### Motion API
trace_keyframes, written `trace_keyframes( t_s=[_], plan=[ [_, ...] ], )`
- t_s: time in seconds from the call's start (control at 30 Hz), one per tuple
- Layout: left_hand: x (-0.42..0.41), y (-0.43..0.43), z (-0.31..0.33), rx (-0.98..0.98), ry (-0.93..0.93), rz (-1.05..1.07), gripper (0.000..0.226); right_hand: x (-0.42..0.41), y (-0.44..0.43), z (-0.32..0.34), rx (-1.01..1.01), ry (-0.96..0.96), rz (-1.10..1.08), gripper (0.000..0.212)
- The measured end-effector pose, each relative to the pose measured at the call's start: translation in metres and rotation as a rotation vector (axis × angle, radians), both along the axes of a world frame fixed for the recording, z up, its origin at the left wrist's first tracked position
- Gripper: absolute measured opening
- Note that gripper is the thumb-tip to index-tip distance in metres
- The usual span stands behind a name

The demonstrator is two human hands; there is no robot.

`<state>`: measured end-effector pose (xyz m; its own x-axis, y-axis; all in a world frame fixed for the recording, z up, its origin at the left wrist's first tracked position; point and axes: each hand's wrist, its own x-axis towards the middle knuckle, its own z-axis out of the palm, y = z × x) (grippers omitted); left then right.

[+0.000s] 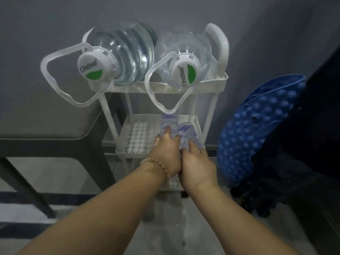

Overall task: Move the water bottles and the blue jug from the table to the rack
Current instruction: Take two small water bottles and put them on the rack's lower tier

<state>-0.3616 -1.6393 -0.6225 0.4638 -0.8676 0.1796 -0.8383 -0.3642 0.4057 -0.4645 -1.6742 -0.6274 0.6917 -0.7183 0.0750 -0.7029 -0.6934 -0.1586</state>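
A white three-tier rack (207, 82) stands against the grey wall. Two large clear water bottles with white caps and loop handles, one on the left (127, 52) and one on the right (191, 52), lie on its top shelf with caps toward me. On the middle shelf (136, 137) lie two small clear bottles with purple labels. My left hand (166, 153) grips the left small bottle (168, 123). My right hand (196, 162) grips the right small bottle (189, 133). No blue jug shows in this view.
A dark table (46, 142) with angled legs stands left of the rack. A blue bumpy cushion (257, 126) leans at the right against dark cloth (303, 162). The rack's bottom shelf (174, 184) shows beneath my wrists. A striped rug (22, 218) lies at lower left.
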Motion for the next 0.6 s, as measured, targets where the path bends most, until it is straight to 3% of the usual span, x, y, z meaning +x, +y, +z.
trace_keyframes(
  t_s=[0.2,0.33,0.43,0.6],
  plan=[
    [0.021,0.007,0.007,-0.008,-0.080,-0.273,0.027,0.017,-0.006,0.020,-0.036,0.115,0.050,0.044],
    [0.005,0.015,-0.003,-0.161,-0.059,-0.244,0.056,0.008,-0.010,0.006,-0.022,0.003,0.091,0.060],
    [-0.016,0.022,-0.024,-0.245,-0.184,-0.205,0.049,-0.009,-0.011,-0.008,0.032,-0.064,0.124,0.065],
    [-0.014,0.021,-0.045,-0.146,-0.287,-0.131,0.065,-0.023,-0.014,-0.015,0.100,-0.102,0.151,0.063]
  ],
)
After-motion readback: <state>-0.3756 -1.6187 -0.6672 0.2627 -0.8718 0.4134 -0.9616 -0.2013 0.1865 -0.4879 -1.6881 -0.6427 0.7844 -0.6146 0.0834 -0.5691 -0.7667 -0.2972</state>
